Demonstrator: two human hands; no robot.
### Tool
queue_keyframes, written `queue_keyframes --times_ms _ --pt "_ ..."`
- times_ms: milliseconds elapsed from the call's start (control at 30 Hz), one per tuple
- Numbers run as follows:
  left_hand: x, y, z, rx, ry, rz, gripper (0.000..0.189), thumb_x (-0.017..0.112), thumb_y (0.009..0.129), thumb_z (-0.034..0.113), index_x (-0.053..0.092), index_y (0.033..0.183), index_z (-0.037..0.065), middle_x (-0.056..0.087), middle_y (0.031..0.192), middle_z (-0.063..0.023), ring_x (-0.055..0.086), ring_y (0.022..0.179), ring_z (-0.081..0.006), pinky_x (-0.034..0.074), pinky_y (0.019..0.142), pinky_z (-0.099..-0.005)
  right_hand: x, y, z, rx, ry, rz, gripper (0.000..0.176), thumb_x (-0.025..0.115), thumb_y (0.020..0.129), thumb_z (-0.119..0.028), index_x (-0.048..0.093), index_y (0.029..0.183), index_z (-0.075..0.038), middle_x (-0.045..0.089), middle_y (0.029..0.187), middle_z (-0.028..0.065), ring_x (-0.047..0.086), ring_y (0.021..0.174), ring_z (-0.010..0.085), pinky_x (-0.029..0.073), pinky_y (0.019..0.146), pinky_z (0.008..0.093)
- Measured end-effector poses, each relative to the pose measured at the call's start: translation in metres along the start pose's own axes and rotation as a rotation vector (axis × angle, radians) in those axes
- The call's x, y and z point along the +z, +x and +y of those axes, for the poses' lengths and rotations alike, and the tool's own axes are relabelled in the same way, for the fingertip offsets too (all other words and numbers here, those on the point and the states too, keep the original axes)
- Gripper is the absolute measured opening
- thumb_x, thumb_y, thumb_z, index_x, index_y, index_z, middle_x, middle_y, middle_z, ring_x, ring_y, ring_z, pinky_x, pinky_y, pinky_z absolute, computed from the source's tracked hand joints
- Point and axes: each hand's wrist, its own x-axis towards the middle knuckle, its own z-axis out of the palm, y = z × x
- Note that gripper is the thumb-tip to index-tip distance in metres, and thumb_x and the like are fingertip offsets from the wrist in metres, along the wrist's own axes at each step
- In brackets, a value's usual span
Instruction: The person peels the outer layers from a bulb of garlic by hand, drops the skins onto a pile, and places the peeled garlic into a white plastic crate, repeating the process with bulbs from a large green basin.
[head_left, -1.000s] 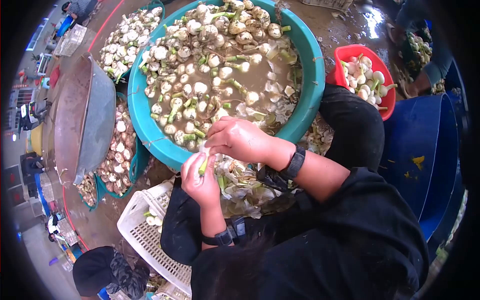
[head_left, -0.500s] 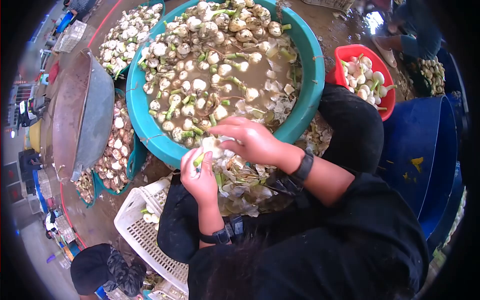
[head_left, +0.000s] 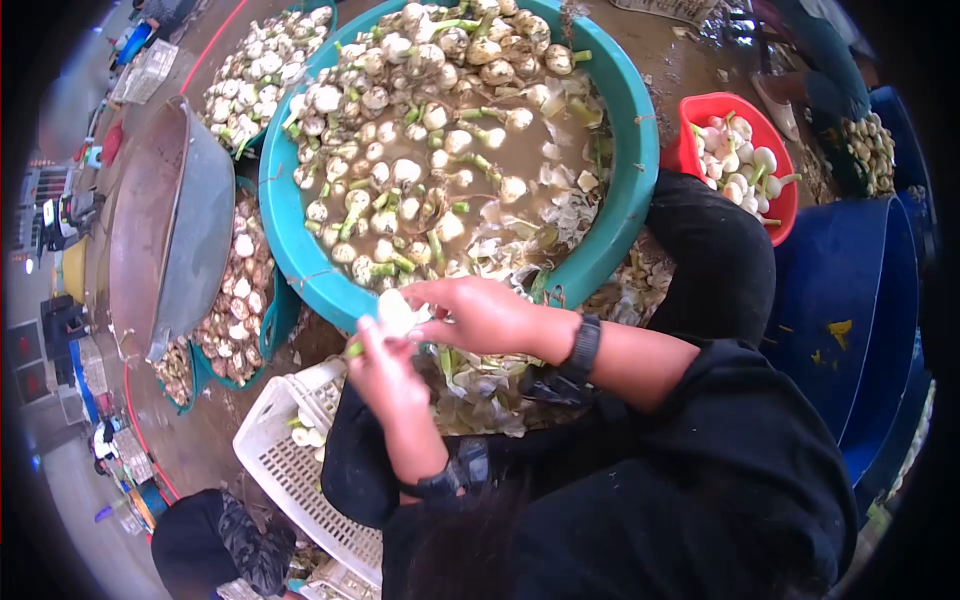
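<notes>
A white bulb (head_left: 397,313) with a short green stem is between my two hands, just over the near rim of a large teal tub (head_left: 300,268). My left hand (head_left: 388,378) is closed around its stem end. The fingers of my right hand (head_left: 480,315) press on the bulb's other side. Muddy bulbs (head_left: 405,172) with green stems float or lie heaped in the tub's brown water. Loose peeled skins (head_left: 490,385) lie below my right wrist.
A red basin (head_left: 690,150) of cleaner white bulbs stands right of the tub. Blue barrels (head_left: 830,300) are at the right, a white crate (head_left: 290,470) at lower left, a metal wheelbarrow tray (head_left: 190,240) at left. Other people are at lower left and upper right.
Both hands have shifted slightly left and down with the bulb. My right fingers have moved closer to my left hand, and the view has shifted a little.
</notes>
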Motion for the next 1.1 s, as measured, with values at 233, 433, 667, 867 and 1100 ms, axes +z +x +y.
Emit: queue_keyframes --times_ms 233,433,667,867,1100 --pt "-0.095 0.005 0.086 1.199 1.394 0.855 0.032 0.061 0.078 0.024 0.055 0.095 -0.003 0.057 0.088 -0.0173 0.056 0.079 -0.0278 0.044 0.075 -0.0399 -0.054 0.088 0.165 0.558 -0.590 0.577 0.039 0.060 0.074 -0.025 0.049 0.104 -0.003 0.062 0.093 0.0169 0.055 0.094 0.0352 0.046 0.075 0.0426" --pt "0.005 0.016 -0.025 0.629 0.699 -0.197 0.055 0.055 0.085 0.018 0.027 0.129 0.002 0.036 0.122 -0.0181 0.044 0.099 -0.0250 0.037 0.086 -0.0373 -0.035 0.092 0.161 0.485 -0.200 0.508 0.067 0.066 0.072 -0.016 0.033 0.129 -0.001 0.054 0.111 0.0238 0.055 0.101 0.0351 0.043 0.086 0.0380" --pt "0.026 0.006 -0.035 0.080 0.239 -0.215 0.046 0.041 0.093 0.031 0.032 0.128 0.002 0.051 0.104 -0.0111 0.050 0.088 -0.0141 0.045 0.069 -0.0250 0.017 0.016 0.017 -0.169 -0.479 0.468 0.039 0.063 0.074 -0.015 0.055 0.112 -0.008 0.044 0.122 0.0212 0.042 0.113 0.0337 0.035 0.094 0.0442" --pt "0.006 0.019 -0.026 -0.154 0.320 -0.365 0.037 0.048 0.086 0.039 0.059 0.090 0.004 0.056 0.070 0.0001 0.049 0.052 -0.0049 0.028 0.038 -0.0180 -0.004 -0.012 0.013 -0.242 -0.822 -0.265 0.016 0.053 0.074 -0.017 0.059 0.082 -0.004 0.061 0.086 0.0120 0.060 0.081 0.0246 0.047 0.072 0.0362" --pt "0.006 0.018 -0.033 -0.388 0.288 -0.460 0.032 0.047 0.085 0.034 0.058 0.091 0.005 0.057 0.071 0.0005 0.048 0.049 -0.0043 0.025 0.033 -0.0182 0.009 -0.016 0.050 -0.047 -0.441 -0.118 0.015 0.052 0.076 -0.015 0.058 0.075 -0.002 0.056 0.060 0.0094 0.059 0.056 0.0200 0.048 0.051 0.0328"
